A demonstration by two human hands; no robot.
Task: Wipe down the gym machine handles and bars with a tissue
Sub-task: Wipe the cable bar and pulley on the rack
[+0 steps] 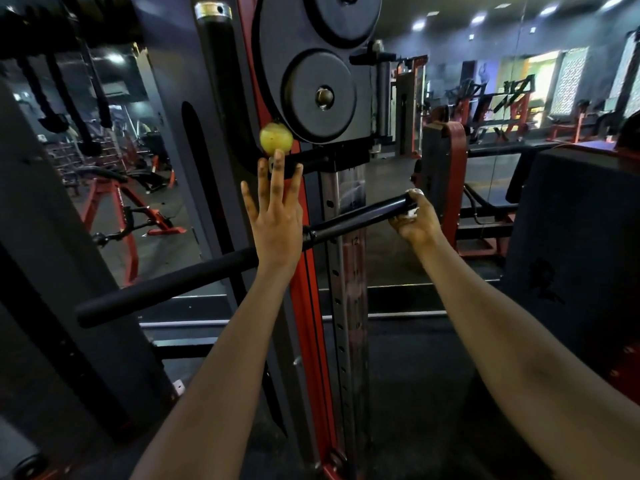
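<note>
- The right hand's [414, 220] fingers were curled round the far end of the black bar [360, 216], pinching a white tissue [412, 212] against it; bits of the tissue showed above the bar's tip and below it, between fingers and palm.
- The left hand [275, 216] was raised with its back to the camera, fingers [278, 168] straight and slightly spread, holding nothing.
- Its middle fingertip reached just under a yellow-green ball [276, 138]; whether it touched could not be told.
- The tissue lay well apart from the left hand, at the opposite end of that bar section.
- The bar ran diagonally from lower left, behind the left wrist, up to the right hand, crossing a red upright [304, 289] and a perforated steel post [341, 306].
- Black weight plates [320, 95] hung on the machine above the ball.
- Other red gym machines [485, 109] stood blurred in the background.
</note>
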